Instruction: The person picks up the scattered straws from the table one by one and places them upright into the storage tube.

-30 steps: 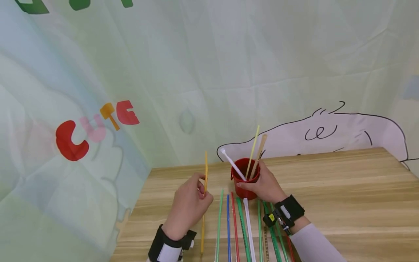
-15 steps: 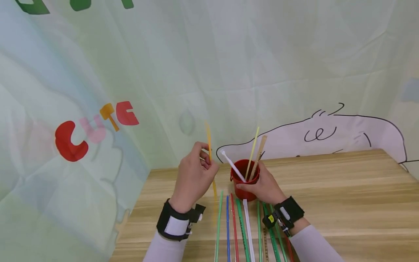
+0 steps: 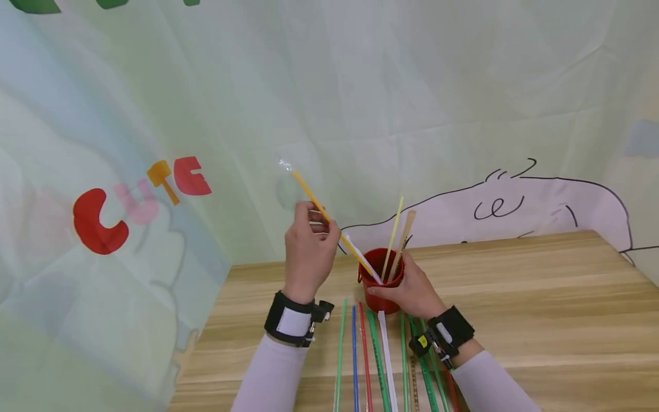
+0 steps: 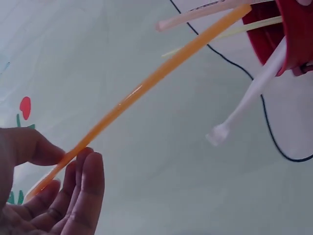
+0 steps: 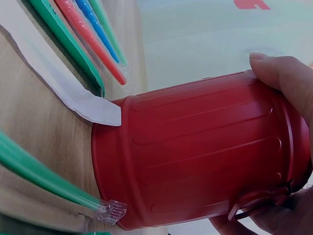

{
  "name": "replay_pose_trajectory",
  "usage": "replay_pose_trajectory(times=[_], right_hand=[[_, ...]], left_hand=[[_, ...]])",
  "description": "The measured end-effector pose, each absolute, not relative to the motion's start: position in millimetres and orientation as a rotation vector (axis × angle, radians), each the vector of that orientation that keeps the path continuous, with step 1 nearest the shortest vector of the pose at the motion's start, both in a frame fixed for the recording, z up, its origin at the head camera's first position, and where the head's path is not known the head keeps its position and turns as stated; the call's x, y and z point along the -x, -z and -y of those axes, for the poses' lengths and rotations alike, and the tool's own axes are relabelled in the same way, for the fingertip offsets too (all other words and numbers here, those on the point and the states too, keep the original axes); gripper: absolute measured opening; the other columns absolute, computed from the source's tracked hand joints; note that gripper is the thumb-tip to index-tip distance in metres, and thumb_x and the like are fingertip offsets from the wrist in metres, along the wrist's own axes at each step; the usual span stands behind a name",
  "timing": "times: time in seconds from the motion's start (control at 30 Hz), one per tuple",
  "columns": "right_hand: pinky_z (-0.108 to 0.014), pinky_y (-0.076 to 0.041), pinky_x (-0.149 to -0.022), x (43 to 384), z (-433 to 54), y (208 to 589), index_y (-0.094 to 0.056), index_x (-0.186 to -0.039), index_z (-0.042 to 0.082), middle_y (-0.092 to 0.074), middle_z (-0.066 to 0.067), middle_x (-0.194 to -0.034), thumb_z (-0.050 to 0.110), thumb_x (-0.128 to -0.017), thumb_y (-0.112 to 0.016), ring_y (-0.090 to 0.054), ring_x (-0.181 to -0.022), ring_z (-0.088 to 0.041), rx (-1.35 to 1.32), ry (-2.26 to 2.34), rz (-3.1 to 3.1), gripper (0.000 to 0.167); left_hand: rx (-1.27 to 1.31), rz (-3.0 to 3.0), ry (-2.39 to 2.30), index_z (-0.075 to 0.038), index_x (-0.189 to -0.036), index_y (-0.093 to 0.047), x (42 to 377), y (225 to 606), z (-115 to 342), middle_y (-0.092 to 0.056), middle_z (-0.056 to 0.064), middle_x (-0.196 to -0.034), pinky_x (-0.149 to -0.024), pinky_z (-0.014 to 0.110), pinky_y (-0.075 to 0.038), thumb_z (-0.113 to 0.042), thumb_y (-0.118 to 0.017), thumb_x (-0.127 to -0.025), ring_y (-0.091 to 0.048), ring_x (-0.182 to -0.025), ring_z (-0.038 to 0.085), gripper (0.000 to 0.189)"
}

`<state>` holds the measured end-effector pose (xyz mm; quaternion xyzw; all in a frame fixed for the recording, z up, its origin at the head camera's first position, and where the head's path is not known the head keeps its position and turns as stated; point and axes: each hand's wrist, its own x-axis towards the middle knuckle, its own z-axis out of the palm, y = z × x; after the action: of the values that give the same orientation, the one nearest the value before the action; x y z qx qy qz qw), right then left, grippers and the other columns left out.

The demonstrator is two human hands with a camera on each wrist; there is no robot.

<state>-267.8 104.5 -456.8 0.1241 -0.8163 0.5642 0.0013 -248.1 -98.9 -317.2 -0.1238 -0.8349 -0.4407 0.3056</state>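
My left hand (image 3: pixel 311 252) pinches an orange straw (image 4: pixel 142 90) between thumb and fingers, with a clear wrapper end at its top. The straw slants down to the right, its lower end at the mouth of a small red bucket (image 5: pixel 195 152). Whether that end is inside the rim is hard to tell. Gripping the bucket near its rim from the right is my right hand (image 3: pixel 419 289). Leaning in the bucket are a white-wrapped straw (image 4: pixel 254 88), a thin yellow straw (image 3: pixel 393 237) and a brown straw (image 3: pixel 404 237).
Several straws lie in a row on the wooden table (image 3: pixel 540 320) before the bucket, among them a light green straw (image 3: pixel 340 355), a blue straw (image 3: pixel 355 355) and a paper-wrapped white straw (image 3: pixel 388 366). A printed cloth (image 3: pixel 437 86) hangs behind the table.
My left hand has risen and moved right with the orange straw, which has gone from near upright to slanting toward the bucket. The right hand still holds the bucket in place.
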Motion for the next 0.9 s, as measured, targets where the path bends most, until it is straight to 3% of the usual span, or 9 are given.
replay_pose_trajectory(times=[0.53,0.9], right_hand=[[-0.054,-0.055,-0.104,269,-104,455,-0.038,-0.15,0.016,-0.059,-0.008,-0.141,0.035,-0.081,-0.09,-0.059,-0.129,-0.03,-0.393,-1.764,2.565,0.088],[-0.054,-0.055,-0.104,269,-104,455,-0.038,-0.15,0.017,-0.059,-0.008,-0.142,0.033,-0.081,-0.09,-0.059,-0.129,-0.03,-0.4,-1.764,2.562,0.087]], left_hand=[[0.224,2.35,1.239,-0.006,-0.115,-0.058,263,372,85,-0.072,0.01,-0.096,-0.073,0.034,-0.064,-0.012,-0.073,-0.095,-0.078,-0.084,0.022,0.025],[0.163,2.474,1.213,-0.003,-0.117,-0.062,264,399,88,-0.072,0.009,-0.09,-0.07,0.034,-0.062,-0.022,-0.081,-0.09,-0.074,-0.08,0.021,0.038]])
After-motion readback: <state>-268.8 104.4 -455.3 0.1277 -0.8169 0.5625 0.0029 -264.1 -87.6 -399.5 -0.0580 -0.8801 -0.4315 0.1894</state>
